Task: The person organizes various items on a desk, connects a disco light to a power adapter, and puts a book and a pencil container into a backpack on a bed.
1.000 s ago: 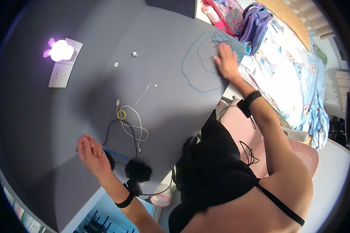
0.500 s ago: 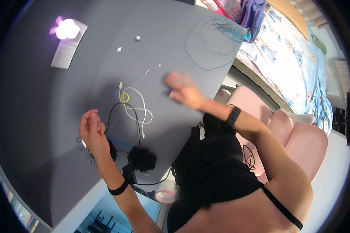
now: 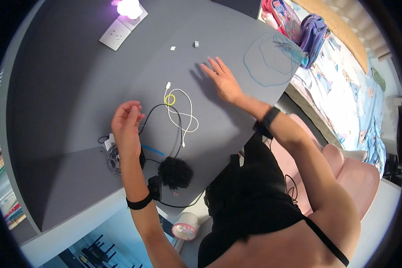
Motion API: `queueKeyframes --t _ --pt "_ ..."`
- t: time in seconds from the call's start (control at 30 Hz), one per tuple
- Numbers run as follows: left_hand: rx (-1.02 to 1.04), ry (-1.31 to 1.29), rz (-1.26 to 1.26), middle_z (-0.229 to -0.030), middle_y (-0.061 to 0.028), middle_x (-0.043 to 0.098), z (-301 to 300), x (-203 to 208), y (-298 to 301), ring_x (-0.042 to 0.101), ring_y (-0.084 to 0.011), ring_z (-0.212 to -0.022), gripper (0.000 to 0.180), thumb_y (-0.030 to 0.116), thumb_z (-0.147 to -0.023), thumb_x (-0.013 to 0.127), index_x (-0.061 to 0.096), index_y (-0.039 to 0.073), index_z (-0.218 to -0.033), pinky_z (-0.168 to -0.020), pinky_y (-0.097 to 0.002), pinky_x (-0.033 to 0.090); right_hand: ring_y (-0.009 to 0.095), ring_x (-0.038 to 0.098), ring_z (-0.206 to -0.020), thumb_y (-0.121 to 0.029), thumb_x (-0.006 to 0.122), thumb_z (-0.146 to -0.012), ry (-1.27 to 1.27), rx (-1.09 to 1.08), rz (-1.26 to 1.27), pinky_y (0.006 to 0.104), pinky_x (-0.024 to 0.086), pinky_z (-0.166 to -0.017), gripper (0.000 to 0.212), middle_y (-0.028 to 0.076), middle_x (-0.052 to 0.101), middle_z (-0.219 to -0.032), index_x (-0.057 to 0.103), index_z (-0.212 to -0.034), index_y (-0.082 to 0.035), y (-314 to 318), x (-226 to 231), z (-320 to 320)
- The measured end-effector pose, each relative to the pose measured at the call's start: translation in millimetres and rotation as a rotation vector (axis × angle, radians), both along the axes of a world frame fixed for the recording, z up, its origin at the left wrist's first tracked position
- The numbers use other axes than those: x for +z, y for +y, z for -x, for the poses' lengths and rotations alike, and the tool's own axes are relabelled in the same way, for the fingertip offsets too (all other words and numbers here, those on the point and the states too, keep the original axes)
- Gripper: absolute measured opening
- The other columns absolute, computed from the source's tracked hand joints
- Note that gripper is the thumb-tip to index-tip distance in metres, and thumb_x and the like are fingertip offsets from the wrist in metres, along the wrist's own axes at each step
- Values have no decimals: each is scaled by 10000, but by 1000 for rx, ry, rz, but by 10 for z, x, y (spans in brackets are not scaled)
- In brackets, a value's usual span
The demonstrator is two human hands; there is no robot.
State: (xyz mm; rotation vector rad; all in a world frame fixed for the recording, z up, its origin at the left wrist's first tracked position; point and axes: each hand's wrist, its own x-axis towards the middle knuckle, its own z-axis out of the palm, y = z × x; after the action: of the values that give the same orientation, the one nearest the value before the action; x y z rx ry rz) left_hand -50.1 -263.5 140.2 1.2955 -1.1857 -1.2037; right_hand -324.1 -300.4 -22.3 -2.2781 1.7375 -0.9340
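My left hand (image 3: 127, 127) is raised over the left part of the grey desk (image 3: 219, 129), fingers curled with the tips together. A faint thin line shows beside it; what the fingers hold, if anything, is too small to make out. My right hand (image 3: 225, 82) hovers over the desk to the right, fingers spread and nothing in them. Between the hands lie a loosely coiled white charging cable (image 3: 191, 105), a yellow ring (image 3: 170, 99) and a black cable (image 3: 181, 129). Past my right hand sit a small whitish cube (image 3: 196, 44) and a white scrap (image 3: 173, 48).
Thin blue strand (image 3: 263, 85) loops lie at the desk's right corner. A white power strip (image 3: 116, 35) with a glowing lamp (image 3: 129, 8) stands far left. Nearer are a black fluffy ball (image 3: 175, 173), a blue strip (image 3: 152, 149) and a clear coil (image 3: 114, 161). A pink chair (image 3: 355, 174) stands right.
My right hand has moved slightly away from me and spread its fingers. My left hand stays curled. The whole view has shifted, so the desk things appear further right.
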Motion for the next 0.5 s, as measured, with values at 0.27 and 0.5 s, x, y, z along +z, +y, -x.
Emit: queueKeyframes --t 0.27,0.5 --pt "-16 -61 -126 -1022 -75 575 -254 83 182 537 -136 -909 241 137 -870 571 556 15 -1078 -771 -274 453 241 306 -1291 -82 523 -797 719 226 -126 518 169 -1079 197 75 510 -1209 625 -964 -66 -785 -48 184" --pt "-139 -887 197 -1258 -143 476 143 317 283 462 -249 -1142 476 181 -843 593 437 21 -1262 -957 -345 366 373 555 -783 -86 503 -849 -163 489 -218 428 429 -662 61 170 572 -778 480 -864 -31 -540 1007 58"
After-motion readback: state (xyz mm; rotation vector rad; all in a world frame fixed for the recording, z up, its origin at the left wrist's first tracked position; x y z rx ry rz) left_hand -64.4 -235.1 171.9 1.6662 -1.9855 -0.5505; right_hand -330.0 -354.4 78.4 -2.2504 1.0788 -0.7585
